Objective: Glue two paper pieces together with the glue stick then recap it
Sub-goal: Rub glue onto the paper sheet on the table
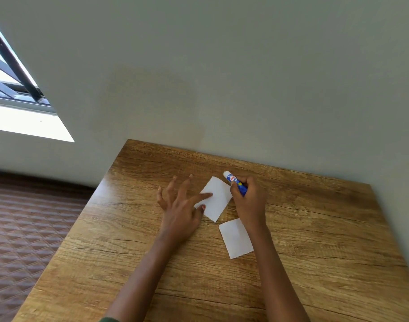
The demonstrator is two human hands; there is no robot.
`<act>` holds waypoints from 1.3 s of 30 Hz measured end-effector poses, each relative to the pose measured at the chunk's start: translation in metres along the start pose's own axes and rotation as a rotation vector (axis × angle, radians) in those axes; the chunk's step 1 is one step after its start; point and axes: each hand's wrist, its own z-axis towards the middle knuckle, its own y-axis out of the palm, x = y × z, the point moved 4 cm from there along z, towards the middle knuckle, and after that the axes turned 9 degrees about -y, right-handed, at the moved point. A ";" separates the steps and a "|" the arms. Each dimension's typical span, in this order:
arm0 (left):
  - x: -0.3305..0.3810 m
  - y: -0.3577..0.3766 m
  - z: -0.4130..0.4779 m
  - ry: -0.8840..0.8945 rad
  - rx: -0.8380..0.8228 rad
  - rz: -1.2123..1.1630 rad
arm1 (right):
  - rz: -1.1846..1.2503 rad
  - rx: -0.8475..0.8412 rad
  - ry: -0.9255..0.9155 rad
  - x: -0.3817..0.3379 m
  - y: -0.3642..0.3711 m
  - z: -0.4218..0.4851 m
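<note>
Head view: gluing judged barely begun, as the left hand, fingers spread, pins the far paper piece to the desk, the right hand grips the glue stick just beside it, and the second paper piece lies apart beneath the right wrist; joining and recapping remain

A wooden table meets a grey-green wall; bright window left, quilted brown floor.

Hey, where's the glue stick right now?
In the head view, the glue stick is gripped in the right hand, just right of the far paper piece on the wooden table.
</note>
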 end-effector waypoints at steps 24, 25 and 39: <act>-0.005 -0.015 -0.002 -0.288 0.095 -0.221 | 0.012 -0.185 -0.110 -0.003 0.012 -0.014; -0.006 -0.015 0.002 -0.332 0.064 -0.200 | 0.014 -0.189 -0.121 -0.003 0.012 -0.014; -0.006 0.002 0.017 -0.370 -0.029 -0.120 | 0.041 -0.182 -0.278 -0.024 0.014 -0.016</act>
